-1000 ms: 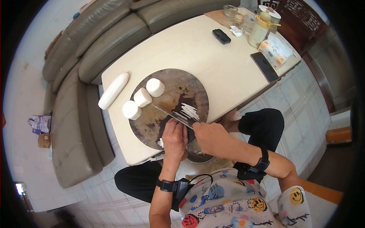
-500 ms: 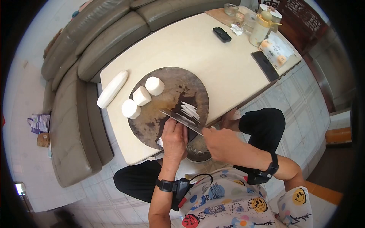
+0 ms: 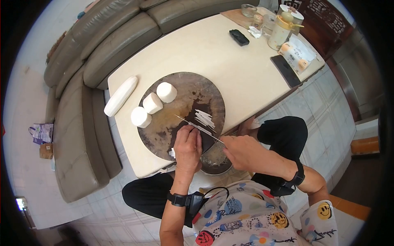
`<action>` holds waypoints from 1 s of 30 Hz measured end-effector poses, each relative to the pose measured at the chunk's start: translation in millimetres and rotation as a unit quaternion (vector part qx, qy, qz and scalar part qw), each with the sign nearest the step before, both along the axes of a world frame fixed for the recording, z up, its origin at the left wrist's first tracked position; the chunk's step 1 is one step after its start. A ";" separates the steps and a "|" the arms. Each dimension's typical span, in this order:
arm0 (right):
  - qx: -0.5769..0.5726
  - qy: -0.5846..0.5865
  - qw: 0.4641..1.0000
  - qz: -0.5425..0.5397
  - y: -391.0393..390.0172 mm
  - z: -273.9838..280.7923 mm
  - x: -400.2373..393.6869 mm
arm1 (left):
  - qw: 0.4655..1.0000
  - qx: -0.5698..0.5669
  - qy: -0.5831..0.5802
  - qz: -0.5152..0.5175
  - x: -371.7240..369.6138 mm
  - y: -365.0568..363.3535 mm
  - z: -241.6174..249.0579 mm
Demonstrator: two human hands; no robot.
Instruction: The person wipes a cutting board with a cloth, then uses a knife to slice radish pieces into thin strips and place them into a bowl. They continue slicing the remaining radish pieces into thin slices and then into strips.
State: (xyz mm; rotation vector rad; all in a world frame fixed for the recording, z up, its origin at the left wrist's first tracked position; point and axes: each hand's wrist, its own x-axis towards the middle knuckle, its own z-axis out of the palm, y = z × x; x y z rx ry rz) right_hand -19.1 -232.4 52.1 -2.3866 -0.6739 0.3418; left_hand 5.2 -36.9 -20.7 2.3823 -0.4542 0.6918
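My right hand [image 3: 242,152] is closed round the handle of a kitchen knife [image 3: 213,137], its blade slanting across the round chopping board [image 3: 164,133]. Curled fingers of my left hand [image 3: 188,148] press down against the near side of the blade, on white radish that they mostly hide; a white edge shows along the blade. Thin radish strips [image 3: 204,119] lie in a small pile beyond the knife. A small white scrap [image 3: 172,153] sits left of my left hand. Three thick radish chunks [image 3: 152,103] stand in a row at the board's far left.
A long whole radish [image 3: 121,96] lies on the cream table [image 3: 184,45] left of the board. Below the board's near edge is a round metal bowl [image 3: 215,164]. A phone [image 3: 285,71], a tissue pack [image 3: 297,53], a bottle [image 3: 280,33] and a black object [image 3: 239,37] are farther right.
The knife blade has turned more upright, showing less of its flat side, and the right hand has shifted slightly right. The left hand stays nearly in place.
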 end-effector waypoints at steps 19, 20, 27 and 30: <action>0.023 -0.001 1.000 -0.002 0.9 2.1 9.4 | 1.000 0.002 0.003 -0.003 0.7 1.1 -2.8; 0.021 0.001 1.000 0.001 0.1 2.5 10.7 | 1.000 0.003 0.004 -0.002 0.7 1.4 -2.9; 0.013 0.004 0.999 0.031 10.7 -12.9 25.3 | 1.000 0.008 0.013 0.002 -0.3 0.1 -1.8; 0.045 -0.028 0.999 0.011 17.8 -24.8 30.4 | 1.000 0.008 0.005 0.006 -0.4 1.0 -4.9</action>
